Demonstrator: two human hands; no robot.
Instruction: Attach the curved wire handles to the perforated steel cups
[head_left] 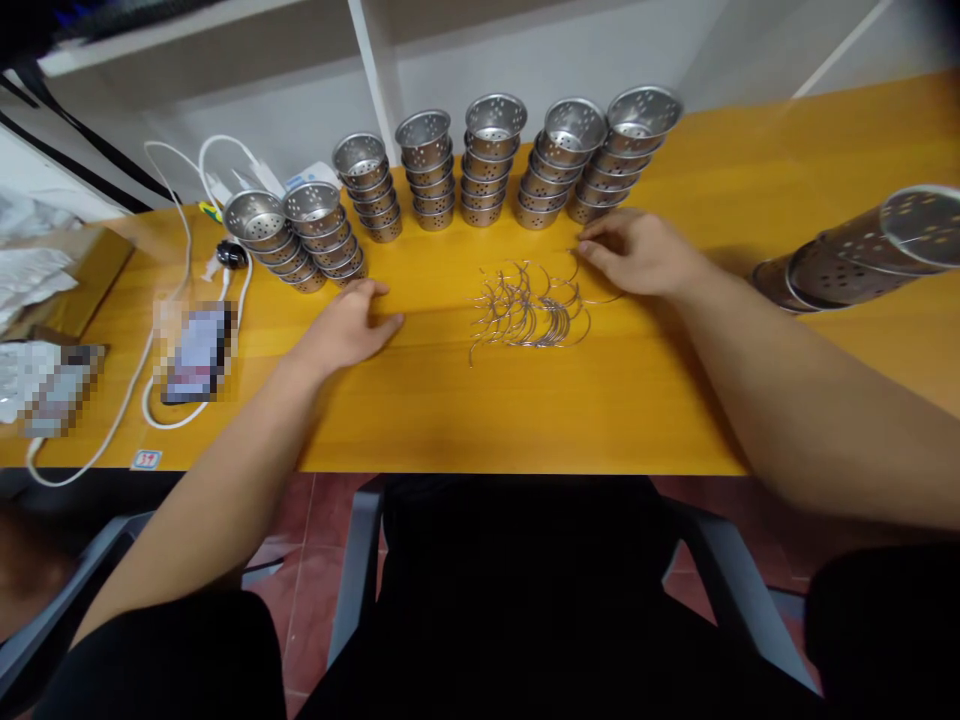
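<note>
On the table lies a loose heap of thin curved metal wires (525,310), shaped like hooks or half rings. My right hand (637,255) is at the upper right of the heap, thumb and forefinger pinched together on the end of one curved wire (576,265). My left hand (349,325) rests on the table to the left of the heap, thumb and fingers apart, holding nothing. Just behind it stands a leaning stack of perforated metal cups (326,235). Another cup stack (596,185) rises behind my right hand.
Several more stacks of perforated cups (491,150) line the back of the table (465,420). Larger perforated cylinders (847,260) stand at the right, beyond my forearm. A phone (196,350), white cables (184,250) and a cardboard box (82,280) occupy the left side.
</note>
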